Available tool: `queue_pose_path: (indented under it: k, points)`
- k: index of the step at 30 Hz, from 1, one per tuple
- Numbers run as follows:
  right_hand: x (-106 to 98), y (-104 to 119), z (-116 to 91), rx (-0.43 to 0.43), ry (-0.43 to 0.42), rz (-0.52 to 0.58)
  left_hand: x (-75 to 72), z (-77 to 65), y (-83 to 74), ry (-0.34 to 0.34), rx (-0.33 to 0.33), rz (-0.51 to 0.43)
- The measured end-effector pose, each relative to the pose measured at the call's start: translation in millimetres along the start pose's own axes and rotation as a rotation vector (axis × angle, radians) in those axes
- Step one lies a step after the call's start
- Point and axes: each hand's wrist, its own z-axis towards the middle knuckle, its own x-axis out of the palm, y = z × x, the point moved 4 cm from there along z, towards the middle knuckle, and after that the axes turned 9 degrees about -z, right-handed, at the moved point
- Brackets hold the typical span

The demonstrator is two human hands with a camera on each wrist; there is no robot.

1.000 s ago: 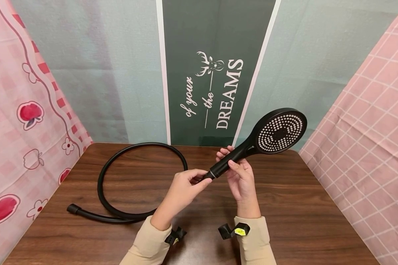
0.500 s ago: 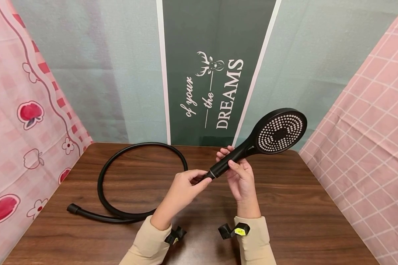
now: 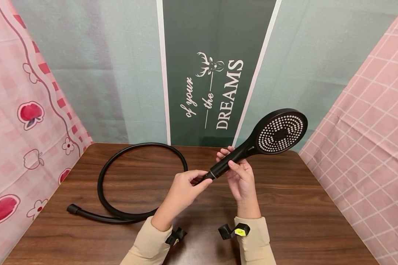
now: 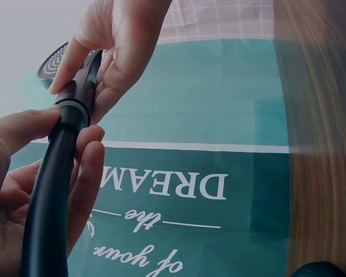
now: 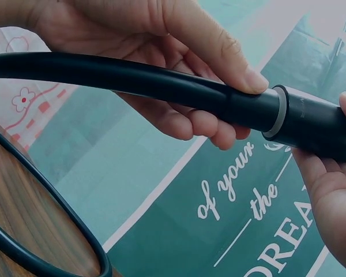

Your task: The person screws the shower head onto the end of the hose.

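A black shower head [image 3: 280, 131] with pale nozzles tilts up to the right above the table. My right hand [image 3: 241, 180] holds its handle [image 3: 230, 162], thumb on the near side. At the handle's lower end my left hand [image 3: 187, 186] pinches the end of a black hose [image 3: 142, 144] between thumb and fingers. The hose end meets the handle, and a pale ring [image 5: 279, 109] shows at the joint in the right wrist view. From there the hose loops over the table to the left, and its other end, a wider connector [image 3: 73, 209], lies free.
The brown wooden table [image 3: 302, 221] lies below both hands. Behind it hangs a green cloth with white lettering [image 3: 230, 95]. Pink patterned cloths [image 3: 368, 121] close off both sides. Small black devices [image 3: 240, 229] are strapped on both wrists.
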Motion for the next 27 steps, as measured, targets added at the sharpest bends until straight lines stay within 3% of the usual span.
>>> queue_pose_path:
  k: [17,22,27]
  points:
    - [0.5,-0.9,0.3,0.013,-0.028,-0.028,0.9,-0.8,-1.5,-0.015,0.042,0.097]
    - [0.4,-1.2,0.5,0.02,-0.043,-0.04,0.9,-0.3,-0.6,-0.022,0.035,0.073]
    - [0.3,-1.4,0.7,0.026,-0.063,-0.054,1.2,0.4,2.2,-0.017,-0.017,0.024]
